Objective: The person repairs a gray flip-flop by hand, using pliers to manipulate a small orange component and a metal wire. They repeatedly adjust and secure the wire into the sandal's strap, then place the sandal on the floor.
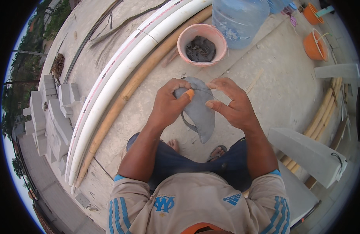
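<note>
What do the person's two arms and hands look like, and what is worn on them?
Both sleeves are short and pale beige-grey, with three blue stripes and blue edging. The left hand has a small orange wrap on its thumb, perhaps a bandage; the right hand shows no covering. No glove or watch shows.

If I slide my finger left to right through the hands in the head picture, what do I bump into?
Concrete blocks, white pipes, a bamboo pole, the left hand, a grey sandal, the right hand, more bamboo poles.

Grey sandal (204,117) between both hands (169,102) (236,105)
</note>
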The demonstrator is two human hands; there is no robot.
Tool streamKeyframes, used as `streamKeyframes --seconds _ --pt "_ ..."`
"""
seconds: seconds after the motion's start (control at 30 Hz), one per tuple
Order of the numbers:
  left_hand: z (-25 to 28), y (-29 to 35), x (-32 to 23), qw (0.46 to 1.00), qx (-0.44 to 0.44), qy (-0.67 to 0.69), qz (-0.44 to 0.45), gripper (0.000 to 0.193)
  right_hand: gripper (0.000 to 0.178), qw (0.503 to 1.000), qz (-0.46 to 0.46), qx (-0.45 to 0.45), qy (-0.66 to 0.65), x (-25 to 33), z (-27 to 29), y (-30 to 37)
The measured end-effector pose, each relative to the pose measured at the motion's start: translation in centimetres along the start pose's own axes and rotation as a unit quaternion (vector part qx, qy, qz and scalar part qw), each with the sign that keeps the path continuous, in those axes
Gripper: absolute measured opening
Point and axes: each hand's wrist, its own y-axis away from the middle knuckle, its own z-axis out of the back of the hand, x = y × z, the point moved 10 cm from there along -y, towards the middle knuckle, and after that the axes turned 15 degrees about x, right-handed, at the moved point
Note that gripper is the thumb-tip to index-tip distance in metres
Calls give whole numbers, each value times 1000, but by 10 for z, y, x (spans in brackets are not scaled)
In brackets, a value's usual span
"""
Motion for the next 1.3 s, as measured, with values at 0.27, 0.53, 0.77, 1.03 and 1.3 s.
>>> streamKeyframes --seconds 0.27,0.53,0.77,1.03,1.3 --pt "-13 -3 -2 997 67 6 -37 17 13 1000 -17 -1 -12 -18 -3 -2" --pt "-16 -6 -2 993 103 -58 -15 15 15 998 -63 11 -27 -24 -8 -3" --pt "-14 -5 2 990 119 -68 -17 18 20 970 -163 72 -163 -53 -15 -2" --pt "20 -12 39 979 41 177 92 22 32 972 63 -88 210 49 20 10" --pt "-3 -19 33 963 118 214 115 21 23 858 175 47 480 39 -26 -31"
